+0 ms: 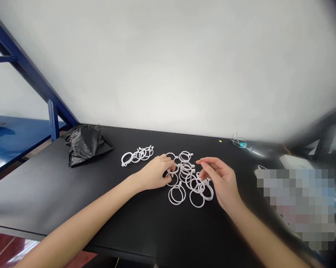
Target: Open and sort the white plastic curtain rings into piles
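A crumpled black bag (86, 145) sits on the table (129, 223), its contents hidden from me. Near it lies a cluster of white rings (141, 154); a bigger ring pile (186, 172) spreads between the hands. The left hand (155, 173) curls over rings, whether grasping I can't tell; the right hand's (223, 180) grip looks loose, fingers half bent.

Pale grey wall (168, 74) fills twelve o'clock, brightest toward middle. Black desk (137, 230) spans six o'clock, back edge along wall. Blue metal frame (31, 72) slants at ten; glossy blue shelf (14, 143) at nine. Red tiled floor (3, 243) at eight, light glaring off it.
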Demonstrator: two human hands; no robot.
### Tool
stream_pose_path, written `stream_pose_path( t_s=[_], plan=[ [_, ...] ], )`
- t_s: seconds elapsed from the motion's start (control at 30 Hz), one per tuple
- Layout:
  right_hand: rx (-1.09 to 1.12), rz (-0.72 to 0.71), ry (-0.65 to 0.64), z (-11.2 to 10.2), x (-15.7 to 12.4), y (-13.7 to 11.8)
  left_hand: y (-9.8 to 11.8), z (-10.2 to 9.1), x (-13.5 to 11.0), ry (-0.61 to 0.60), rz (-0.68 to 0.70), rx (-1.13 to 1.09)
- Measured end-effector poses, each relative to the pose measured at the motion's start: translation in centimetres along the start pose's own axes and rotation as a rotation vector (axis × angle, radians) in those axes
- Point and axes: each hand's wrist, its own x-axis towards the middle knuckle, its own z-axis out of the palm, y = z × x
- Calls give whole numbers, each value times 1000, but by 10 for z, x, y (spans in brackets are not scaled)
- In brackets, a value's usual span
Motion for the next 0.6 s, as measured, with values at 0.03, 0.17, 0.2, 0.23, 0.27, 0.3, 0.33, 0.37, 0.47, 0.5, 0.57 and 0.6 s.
stream_pose_path(
  t_s=[0.03,0.17,0.2,0.23,0.27,0.3,0.33,0.37,0.47,0.5,0.57,0.6],
  plan=[
    [-3,-2,-2,0,0,0,0,0,0,16,-1,-5],
    [-17,0,-1,0,-1,0,0,-8,-6,163,25,-108],
    [-17,1,-2,0,-1,0,0,-9,-7,221,36,-167],
    [-14,2,-2,0,-1,1,-1,-11,-8,278,41,-230],
    [-11,4,-5,0,-1,1,-2,-11,-9,330,42,-285],
    [-7,6,-7,0,-1,1,-4,-11,-10,373,38,-330],
    [-4,7,-10,0,-1,2,-6,-10,-9,400,35,-362],
    [-1,8,-13,0,-1,2,-8,-9,-8,412,34,-382],
    [3,11,-20,-1,-1,4,-16,-7,-1,403,12,-371],
    [5,11,-21,-1,-1,4,-18,-8,2,389,-18,-348],
    [8,11,-20,-1,-1,4,-23,-11,10,331,-92,-294],
    [8,9,-19,-1,-1,4,-26,-13,15,289,-113,-266]
  ],
)
